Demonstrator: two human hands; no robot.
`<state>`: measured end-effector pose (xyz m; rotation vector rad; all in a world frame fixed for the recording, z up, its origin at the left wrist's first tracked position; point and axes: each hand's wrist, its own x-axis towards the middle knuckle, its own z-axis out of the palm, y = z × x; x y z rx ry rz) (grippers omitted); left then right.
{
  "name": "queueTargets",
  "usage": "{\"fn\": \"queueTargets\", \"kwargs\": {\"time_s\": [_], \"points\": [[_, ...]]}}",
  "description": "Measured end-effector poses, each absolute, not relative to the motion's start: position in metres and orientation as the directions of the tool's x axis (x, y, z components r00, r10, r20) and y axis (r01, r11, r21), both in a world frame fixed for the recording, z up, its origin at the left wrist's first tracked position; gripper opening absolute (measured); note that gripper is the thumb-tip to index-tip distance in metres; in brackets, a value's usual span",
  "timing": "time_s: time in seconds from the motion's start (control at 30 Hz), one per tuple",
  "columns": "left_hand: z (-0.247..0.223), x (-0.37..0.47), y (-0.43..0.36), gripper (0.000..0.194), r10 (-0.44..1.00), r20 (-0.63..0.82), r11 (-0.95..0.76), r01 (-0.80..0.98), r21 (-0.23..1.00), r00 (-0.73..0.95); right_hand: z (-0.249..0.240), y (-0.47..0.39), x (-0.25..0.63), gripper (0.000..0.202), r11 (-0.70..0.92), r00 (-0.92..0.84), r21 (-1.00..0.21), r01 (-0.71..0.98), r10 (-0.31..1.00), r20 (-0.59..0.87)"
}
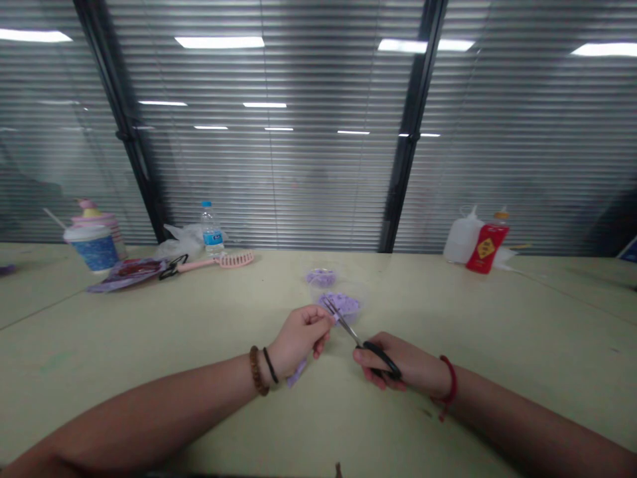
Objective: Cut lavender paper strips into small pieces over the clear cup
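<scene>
My right hand (383, 362) is closed round the black handles of a pair of scissors (350, 330), whose blades point up and left, slightly parted. At the blades, my left hand (306, 332) pinches a small light purple piece (336, 318) that looks like paper or thin sheet. Just beyond the blade tips stands a clear shallow container (361, 302) with purple cut bits (344, 303) in it. A second, smaller clear container with purple bits (321, 277) sits behind. Another purple strip (297, 373) shows under my left wrist, partly hidden.
On the left are a blue cup (97, 249), a purple packet (127, 273), a pink hairbrush (236, 259) and a water bottle (212, 232). A white squeeze bottle (460, 239) and a red bottle (488, 249) stand at the back right, before the glass wall with blinds (318, 166).
</scene>
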<state>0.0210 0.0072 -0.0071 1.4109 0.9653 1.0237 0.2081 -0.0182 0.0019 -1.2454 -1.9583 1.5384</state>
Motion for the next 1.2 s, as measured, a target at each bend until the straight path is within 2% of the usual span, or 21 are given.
{"fn": "queueTargets", "kwargs": {"time_s": [0.17,0.53,0.67,0.77,0.87,1.0,1.2], "points": [[-0.006,0.020,0.008,0.016,0.953,0.067,-0.077,0.024,0.997,0.294,0.003,-0.019,0.208,0.052,0.013,-0.529,-0.906,0.423,0.815,-0.235],[-0.007,0.018,0.012,0.019,0.969,0.097,-0.110,0.047,0.993,0.225,-0.009,-0.012,0.208,0.052,-0.017,-0.348,-0.924,0.381,0.924,-0.161],[-0.006,0.016,0.013,0.019,0.973,0.131,-0.133,0.000,0.991,0.191,-0.006,-0.014,0.210,0.054,-0.047,-0.417,-0.947,0.317,0.890,-0.184],[-0.003,0.016,0.012,0.020,0.973,0.132,-0.120,-0.069,0.990,0.191,-0.002,-0.017,0.211,0.055,-0.015,-0.507,-0.934,0.356,0.837,-0.206],[-0.002,0.016,0.010,0.021,0.958,0.107,-0.082,-0.106,0.991,0.265,0.001,-0.018,0.211,0.055,0.038,-0.552,-0.921,0.387,0.810,-0.199],[-0.005,0.018,0.009,0.021,0.932,0.083,-0.056,-0.084,0.995,0.354,0.002,-0.019,0.209,0.055,0.067,-0.565,-0.912,0.404,0.802,-0.191],[-0.007,0.018,0.009,0.015,0.927,0.084,-0.070,-0.052,0.996,0.365,0.002,-0.019,0.210,0.053,0.058,-0.563,-0.910,0.411,0.801,-0.204]]}}
